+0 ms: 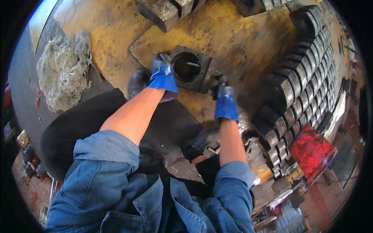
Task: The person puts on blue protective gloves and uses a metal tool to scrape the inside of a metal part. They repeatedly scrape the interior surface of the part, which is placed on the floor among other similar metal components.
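Note:
A square metal block (205, 70) with a large round bore lies on the stained yellow floor, a light-coloured rod or strip showing inside the bore. My left hand (161, 62), in a dark glove with a blue cuff, is at the block's left edge; its fingers are partly hidden. Right of the block is my right hand (223, 87), gloved the same way, at a dark object (217, 80) too blurred to name. Whether it grips that object cannot be told.
Stacked dark metal blocks (287, 90) rise at the right. A heap of pale thread waste (64, 70) lies at the left. More metal blocks (163, 13) stand beyond the bored one. A red box-like object (311, 151) is at the lower right. My boot (138, 83) is beside my left hand.

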`<state>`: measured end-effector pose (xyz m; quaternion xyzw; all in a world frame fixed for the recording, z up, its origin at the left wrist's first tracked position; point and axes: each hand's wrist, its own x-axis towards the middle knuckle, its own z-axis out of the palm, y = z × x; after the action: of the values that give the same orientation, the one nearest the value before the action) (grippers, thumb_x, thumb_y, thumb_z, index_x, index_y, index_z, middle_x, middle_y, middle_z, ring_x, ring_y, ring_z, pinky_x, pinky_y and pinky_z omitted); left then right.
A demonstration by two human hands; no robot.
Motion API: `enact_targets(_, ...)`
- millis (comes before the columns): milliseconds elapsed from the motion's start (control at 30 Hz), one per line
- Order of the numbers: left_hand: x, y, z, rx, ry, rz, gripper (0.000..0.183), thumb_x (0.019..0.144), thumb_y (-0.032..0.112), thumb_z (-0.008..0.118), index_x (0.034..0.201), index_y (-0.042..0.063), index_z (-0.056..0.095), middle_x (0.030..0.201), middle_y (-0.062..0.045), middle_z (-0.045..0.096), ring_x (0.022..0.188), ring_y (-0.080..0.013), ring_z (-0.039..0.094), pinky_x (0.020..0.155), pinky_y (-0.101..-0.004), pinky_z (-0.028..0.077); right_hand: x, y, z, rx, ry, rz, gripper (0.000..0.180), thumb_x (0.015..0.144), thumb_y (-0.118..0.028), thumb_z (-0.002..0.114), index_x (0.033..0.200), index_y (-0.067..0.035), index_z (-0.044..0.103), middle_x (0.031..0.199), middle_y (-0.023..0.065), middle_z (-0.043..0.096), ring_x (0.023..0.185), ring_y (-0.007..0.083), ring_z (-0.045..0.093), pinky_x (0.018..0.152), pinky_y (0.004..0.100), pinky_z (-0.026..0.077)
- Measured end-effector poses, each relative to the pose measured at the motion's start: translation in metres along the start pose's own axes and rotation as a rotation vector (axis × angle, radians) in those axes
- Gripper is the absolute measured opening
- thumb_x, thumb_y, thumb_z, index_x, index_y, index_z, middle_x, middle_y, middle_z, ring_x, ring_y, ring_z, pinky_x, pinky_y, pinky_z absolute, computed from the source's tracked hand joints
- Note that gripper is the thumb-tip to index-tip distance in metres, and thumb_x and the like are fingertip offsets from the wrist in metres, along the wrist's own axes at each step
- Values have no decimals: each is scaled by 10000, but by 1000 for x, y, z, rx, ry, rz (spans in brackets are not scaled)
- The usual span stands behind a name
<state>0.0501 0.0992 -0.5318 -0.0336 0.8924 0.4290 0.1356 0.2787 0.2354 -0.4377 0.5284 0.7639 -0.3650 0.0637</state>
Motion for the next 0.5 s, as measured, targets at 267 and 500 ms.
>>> enact_targets(267,-26,35,16,12,-14,-102,308,929,257,480,945,7,658,855,-217,672,786,-354,647,688,-411,490,19,62,36,498,70,-8,402,969,-427,441,1061,-58,573,811,128,625,681,220,599,540,363,451)
enact_targets(500,-2,8,-5,-42,-16,67,280,927,224,485,933,-3,647,799,-219,662,713,-356,633,654,-416,478,25,16,12,334,-186,326,410,970,-392,438,902,-42,641,770,126,619,696,233,606,553,397,450)
